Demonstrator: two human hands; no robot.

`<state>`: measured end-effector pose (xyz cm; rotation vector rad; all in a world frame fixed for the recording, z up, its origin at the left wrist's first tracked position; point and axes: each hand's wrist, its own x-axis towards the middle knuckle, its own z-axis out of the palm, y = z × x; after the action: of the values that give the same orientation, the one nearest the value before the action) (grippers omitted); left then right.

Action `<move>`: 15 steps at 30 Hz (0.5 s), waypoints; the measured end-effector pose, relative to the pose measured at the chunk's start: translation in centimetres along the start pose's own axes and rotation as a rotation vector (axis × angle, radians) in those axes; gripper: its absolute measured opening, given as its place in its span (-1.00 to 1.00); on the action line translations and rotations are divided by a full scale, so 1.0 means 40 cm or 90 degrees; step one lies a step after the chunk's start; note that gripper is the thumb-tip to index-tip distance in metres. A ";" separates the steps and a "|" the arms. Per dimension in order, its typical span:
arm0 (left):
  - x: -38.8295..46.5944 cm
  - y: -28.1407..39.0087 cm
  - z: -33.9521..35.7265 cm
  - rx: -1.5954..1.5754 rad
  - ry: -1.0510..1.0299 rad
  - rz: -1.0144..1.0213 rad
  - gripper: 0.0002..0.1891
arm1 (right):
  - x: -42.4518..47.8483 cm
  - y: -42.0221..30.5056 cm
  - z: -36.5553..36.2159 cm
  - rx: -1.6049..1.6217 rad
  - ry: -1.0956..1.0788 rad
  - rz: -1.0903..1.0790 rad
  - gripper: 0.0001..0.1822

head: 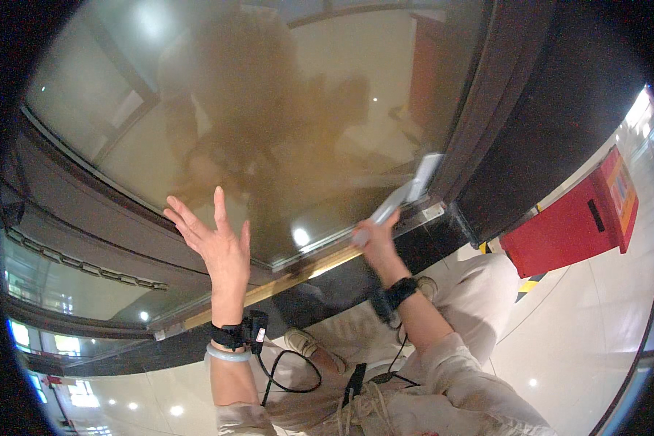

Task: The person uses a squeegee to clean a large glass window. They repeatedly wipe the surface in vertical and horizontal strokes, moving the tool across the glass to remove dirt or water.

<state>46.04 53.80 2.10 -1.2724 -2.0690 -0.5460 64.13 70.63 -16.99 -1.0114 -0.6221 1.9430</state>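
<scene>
My right hand [380, 244] grips the handle of a pale window squeegee [400, 200], blurred by motion. Its white head lies close to the lower right corner of a large glass pane [338, 147]; contact cannot be told. My left hand [226, 252] has its fingers spread and holds nothing. It appears in front of the lower left edge of the pane; whether it touches the glass is unclear. A dark frame [490, 98] surrounds the pane, which reflects a blurred figure and lights.
A metal chain [82, 264] hangs on the neighbouring glass door at left. A red box [567, 215] stands at right on the shiny tiled floor [567, 349], beside yellow and black tape [528, 284]. Black cables [291, 389] hang by my wrists. My shoes [305, 343] are close to the door's base.
</scene>
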 end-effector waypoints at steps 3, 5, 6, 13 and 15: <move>-0.013 -0.010 0.002 0.022 -0.014 -0.002 0.04 | 0.048 -0.060 -0.097 0.040 -0.032 -0.006 0.14; -0.012 -0.008 0.002 0.012 -0.023 0.005 0.02 | 0.021 -0.001 -0.062 0.043 -0.025 0.022 0.15; -0.009 -0.002 0.006 0.005 -0.027 0.009 0.02 | -0.003 0.051 -0.039 0.049 -0.023 0.028 0.18; -0.001 -0.008 0.011 0.005 0.003 0.001 0.02 | -0.389 0.245 0.178 0.206 -0.349 0.336 0.26; 0.000 -0.011 0.009 -0.007 0.012 -0.002 0.02 | -0.364 0.207 0.194 0.222 -0.322 0.294 0.24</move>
<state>45.55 53.85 1.84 -1.2658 -2.0565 -0.5702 58.65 53.54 -12.63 -0.4624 -0.3067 2.6385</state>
